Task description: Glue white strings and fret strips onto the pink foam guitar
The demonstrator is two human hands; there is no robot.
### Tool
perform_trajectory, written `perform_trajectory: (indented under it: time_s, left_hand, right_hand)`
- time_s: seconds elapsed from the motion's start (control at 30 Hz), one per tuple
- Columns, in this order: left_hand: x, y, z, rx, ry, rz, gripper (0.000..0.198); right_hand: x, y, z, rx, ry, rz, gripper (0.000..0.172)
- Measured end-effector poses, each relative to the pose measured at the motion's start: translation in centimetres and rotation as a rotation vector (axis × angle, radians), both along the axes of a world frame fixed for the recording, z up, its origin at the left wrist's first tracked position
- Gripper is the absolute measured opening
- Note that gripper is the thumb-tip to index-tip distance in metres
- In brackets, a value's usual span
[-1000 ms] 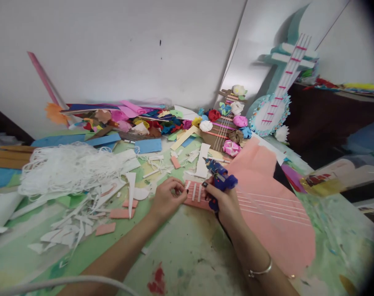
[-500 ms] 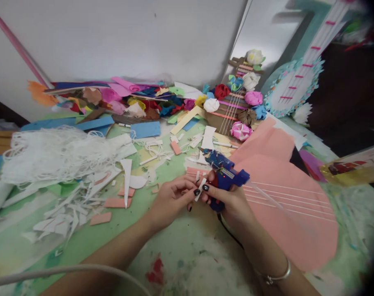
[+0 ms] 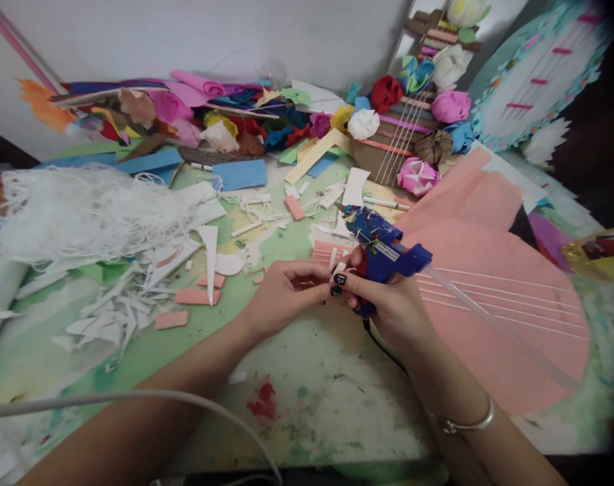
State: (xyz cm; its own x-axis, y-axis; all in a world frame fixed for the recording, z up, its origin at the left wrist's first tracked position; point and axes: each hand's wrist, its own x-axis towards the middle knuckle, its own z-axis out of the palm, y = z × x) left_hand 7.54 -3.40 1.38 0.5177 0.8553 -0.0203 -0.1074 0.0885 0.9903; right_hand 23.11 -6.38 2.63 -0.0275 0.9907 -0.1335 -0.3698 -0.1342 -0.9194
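Note:
My right hand [image 3: 388, 297] is closed around a blue hot glue gun [image 3: 380, 246], its nozzle pointing up and left and a clear glue stick [image 3: 469, 304] out of its back. The thumb and fingers of my left hand [image 3: 291, 290] pinch a small white paper strip [image 3: 339, 270], mostly covered. My two thumbs meet at this strip. Just beyond lies a pink strip [image 3: 324, 251] with small white bars on it. At the right lies a large pink guitar-shaped cutout [image 3: 504, 351] with white strings across it, partly behind my right hand.
White paper scraps [image 3: 104, 317] and a tangle of white string [image 3: 84, 216] lie at left. Crumpled paper flowers and colored sheets [image 3: 185, 111] line the wall. A brown paper guitar [image 3: 388, 148] with flowers stands at the back right. A white cable [image 3: 185, 398] crosses the front.
The view has tilted down and shifted, so the table's front edge now shows. My thumbs have come closer together over the white strip, which is more covered. The glue gun stays in my right hand.

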Motion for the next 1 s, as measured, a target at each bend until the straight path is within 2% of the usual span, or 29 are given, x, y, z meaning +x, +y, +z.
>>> perform_trajectory:
  time_s: [0.1, 0.33, 0.53, 0.77, 1.0]
  left_hand:
    - [-0.31, 0.16, 0.21, 0.039, 0.035, -0.037, 0.020]
    - [-0.63, 0.16, 0.13, 0.014, 0.002, -0.107, 0.019]
    - [-0.56, 0.19, 0.20, -0.017, -0.034, -0.113, 0.021]
    - [-0.65, 0.04, -0.11, -0.151, -0.151, -0.144, 0.023]
    - [-0.68, -0.03, -0.15, -0.099, -0.112, -0.101, 0.019]
  right_hand:
    - [-0.12, 0.06, 0.16, 0.004, 0.012, 0.002, 0.026]
    - [0.06, 0.02, -0.14, 0.045, 0.069, 0.015, 0.023]
    - [0.03, -0.16, 0.18, 0.049, 0.109, 0.020, 0.026]
    - [0.02, -0.29, 0.42, 0.035, 0.173, 0.067, 0.026]
    - [-0.05, -0.23, 0.37, 0.034, 0.156, 0.040, 0.028]
